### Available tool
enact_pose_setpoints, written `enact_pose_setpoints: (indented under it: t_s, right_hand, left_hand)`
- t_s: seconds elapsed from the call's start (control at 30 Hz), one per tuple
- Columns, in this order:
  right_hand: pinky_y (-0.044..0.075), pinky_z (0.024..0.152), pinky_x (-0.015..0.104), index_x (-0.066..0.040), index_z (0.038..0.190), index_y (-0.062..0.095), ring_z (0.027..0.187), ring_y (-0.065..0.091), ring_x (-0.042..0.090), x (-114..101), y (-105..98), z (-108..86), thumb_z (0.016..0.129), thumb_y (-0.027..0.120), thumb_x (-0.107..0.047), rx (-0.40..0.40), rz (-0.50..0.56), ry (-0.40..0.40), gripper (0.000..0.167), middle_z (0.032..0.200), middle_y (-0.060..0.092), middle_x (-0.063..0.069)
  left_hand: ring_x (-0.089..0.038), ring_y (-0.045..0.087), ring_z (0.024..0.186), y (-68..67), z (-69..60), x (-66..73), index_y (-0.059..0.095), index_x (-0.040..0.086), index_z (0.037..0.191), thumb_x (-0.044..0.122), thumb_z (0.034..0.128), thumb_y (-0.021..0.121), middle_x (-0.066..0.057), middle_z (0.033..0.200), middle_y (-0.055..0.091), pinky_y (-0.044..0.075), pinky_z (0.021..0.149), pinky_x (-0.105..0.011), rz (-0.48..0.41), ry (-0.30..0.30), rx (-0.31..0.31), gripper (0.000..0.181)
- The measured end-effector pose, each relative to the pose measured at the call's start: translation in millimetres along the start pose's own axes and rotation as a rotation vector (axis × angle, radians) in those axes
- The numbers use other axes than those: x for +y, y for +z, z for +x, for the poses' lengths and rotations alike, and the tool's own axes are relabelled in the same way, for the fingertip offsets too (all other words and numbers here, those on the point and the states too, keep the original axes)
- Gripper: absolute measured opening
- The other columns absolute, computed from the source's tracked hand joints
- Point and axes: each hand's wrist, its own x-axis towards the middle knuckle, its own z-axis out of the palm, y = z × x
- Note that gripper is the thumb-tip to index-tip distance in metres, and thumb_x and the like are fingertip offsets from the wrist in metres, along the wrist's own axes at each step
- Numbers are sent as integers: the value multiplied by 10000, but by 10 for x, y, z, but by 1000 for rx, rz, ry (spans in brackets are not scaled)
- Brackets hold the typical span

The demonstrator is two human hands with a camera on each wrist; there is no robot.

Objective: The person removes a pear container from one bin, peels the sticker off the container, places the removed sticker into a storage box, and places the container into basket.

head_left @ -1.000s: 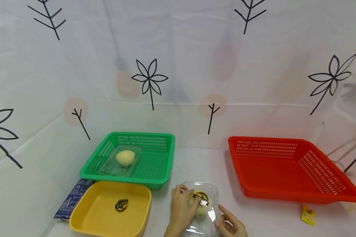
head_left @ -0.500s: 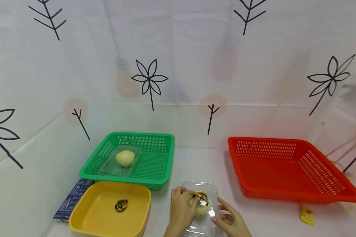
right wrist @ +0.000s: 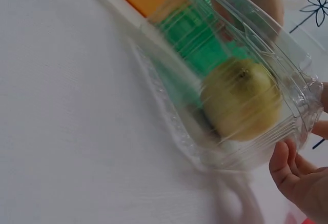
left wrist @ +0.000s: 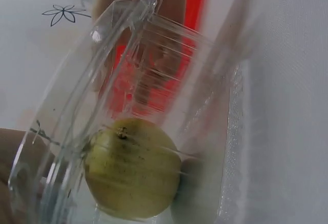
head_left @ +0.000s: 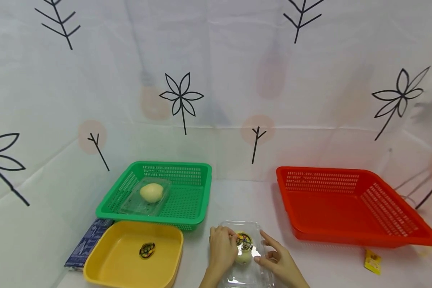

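A clear plastic clamshell box (head_left: 249,276) lies in front of me with a round yellow-green fruit (left wrist: 133,170) inside. A round dark sticker with a colourful print (head_left: 244,241) sits on top of the box. My left hand (head_left: 221,249) is over the left part of the box, its fingertips at the sticker's left edge; whether they pinch or only press it is unclear. My right hand (head_left: 279,260) holds the box's right edge, the thumb on the lid and the fingers along the side. Both wrist views show the fruit through the plastic, partly blurred.
A green basket (head_left: 198,192) at the back left holds another clear box with a pale fruit (head_left: 151,193). In front of it stands a yellow tray (head_left: 108,260) with a similar round sticker (head_left: 147,250). A red basket (head_left: 320,216) and a small yellow packet (head_left: 372,262) are at the right.
My right hand has slid forward along the box's right edge. The left fingertips and thumb have drawn back from the sticker's middle to its left edge, showing more of it.
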Motion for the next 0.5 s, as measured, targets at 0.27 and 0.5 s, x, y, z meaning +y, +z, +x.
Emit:
enact_pose_setpoints:
  t_s: [0.27,0.5]
  right_hand:
    - [423,542,208,65,1338,432,540,488,45,39,50,-37,786,713,-32,69,-16,-82,627,1133,490,255]
    - [361,463,198,39,1301,504,491,346,-1,43,91,-91,758,735,-21,122,-19,-100,593,1117,503,218]
  left_hand:
    - [-162,426,736,-19,9,44,603,120,680,22,732,700,41,706,522,341,626,-298,-32,-24,-14,147]
    - [-123,394,741,-4,-4,12,618,126,702,33,751,697,73,698,512,303,639,-270,-92,-51,-66,132]
